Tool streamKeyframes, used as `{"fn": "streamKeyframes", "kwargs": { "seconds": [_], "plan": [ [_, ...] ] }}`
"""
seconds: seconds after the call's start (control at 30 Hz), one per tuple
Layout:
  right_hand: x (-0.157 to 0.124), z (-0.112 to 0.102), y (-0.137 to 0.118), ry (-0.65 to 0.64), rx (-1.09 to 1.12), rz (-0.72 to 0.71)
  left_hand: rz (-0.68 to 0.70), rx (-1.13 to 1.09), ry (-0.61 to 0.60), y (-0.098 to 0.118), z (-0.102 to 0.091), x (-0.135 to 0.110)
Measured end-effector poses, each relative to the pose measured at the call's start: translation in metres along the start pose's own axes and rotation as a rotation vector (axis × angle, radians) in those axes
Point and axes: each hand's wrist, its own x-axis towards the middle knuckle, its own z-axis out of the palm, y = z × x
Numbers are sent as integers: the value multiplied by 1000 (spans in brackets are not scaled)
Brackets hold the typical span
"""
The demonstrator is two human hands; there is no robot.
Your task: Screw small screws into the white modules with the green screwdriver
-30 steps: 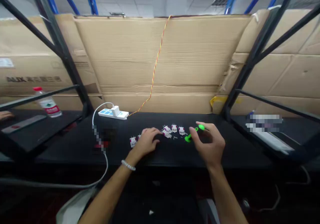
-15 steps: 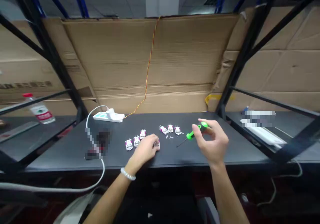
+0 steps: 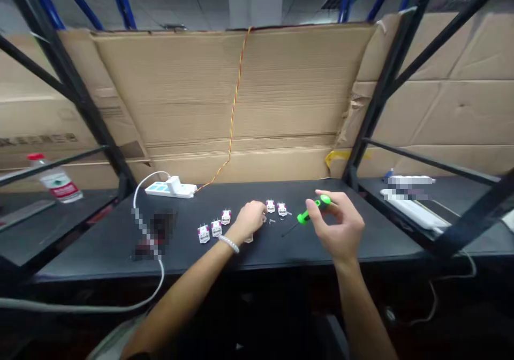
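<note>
My right hand (image 3: 339,222) holds a green-and-black screwdriver (image 3: 315,209) above the desk, its thin shaft slanting down to the left. Curled fingers of my left hand (image 3: 252,218), with a beaded bracelet at the wrist, rest at the left end of the back group of small white-and-purple parts; whatever lies under them is hidden. Right of those fingers stand two such parts, one (image 3: 270,206) beside another (image 3: 281,209). A further part (image 3: 249,238) shows partly below my left wrist. Three more, among them the nearest one (image 3: 203,234), sit to the left. Tiny loose pieces (image 3: 272,221) lie near my left fingertips.
A white power strip (image 3: 172,188) with a plugged-in cable stands at the back left. The cable (image 3: 161,274) runs down past a pixelated dark object. Black metal posts (image 3: 371,97) flank the desk, cardboard (image 3: 289,92) closes its back. A bottle (image 3: 60,183) lies beyond the left post.
My left hand has moved right and away from me, from the near part to the back group, leaving that part on the desk. My right hand keeps the screwdriver in nearly the same place.
</note>
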Motion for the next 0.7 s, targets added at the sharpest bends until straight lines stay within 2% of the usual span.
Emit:
{"fn": "streamKeyframes", "kwargs": {
  "seconds": [0.2, 0.7],
  "plan": [
    [2, -2, 0, 13, 0, -7, 10, 76, -36, -4, 12, 9],
    [3, -3, 3, -19, -1, -3, 53, 68, -69, -9, 22, 16]
  ]
}}
